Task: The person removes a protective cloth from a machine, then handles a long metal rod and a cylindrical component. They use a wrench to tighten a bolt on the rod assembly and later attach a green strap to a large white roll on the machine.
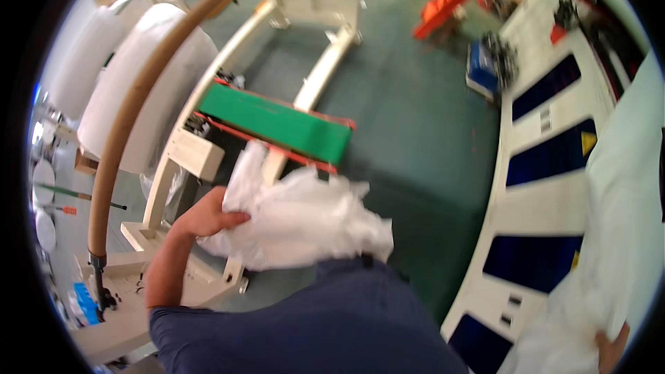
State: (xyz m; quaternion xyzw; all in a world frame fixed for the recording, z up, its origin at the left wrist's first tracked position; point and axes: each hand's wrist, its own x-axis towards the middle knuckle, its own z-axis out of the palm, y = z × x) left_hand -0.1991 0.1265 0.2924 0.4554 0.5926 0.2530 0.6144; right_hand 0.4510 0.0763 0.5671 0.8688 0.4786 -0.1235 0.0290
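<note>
My left hand (210, 215) is closed around a bunched piece of thin, crumpled white sheeting (298, 225), which hangs in front of my waist with ragged edges. Whether it is film or fabric, I cannot tell. Far out at the lower right, my right hand (612, 348) rests against a wide white sheet (603, 235) draped along the machine there. Its thumb and a finger show spread apart on the sheet. The rest of that hand is cut off by the picture's rim.
A cream frame holds a long brown tube (142, 83) at the left, beside large white rolls (149, 83). A green board (277, 121) with red edges crosses the frame. Along the right runs a cream machine (537, 211) with dark panels. A blue box (481, 68) stands beyond.
</note>
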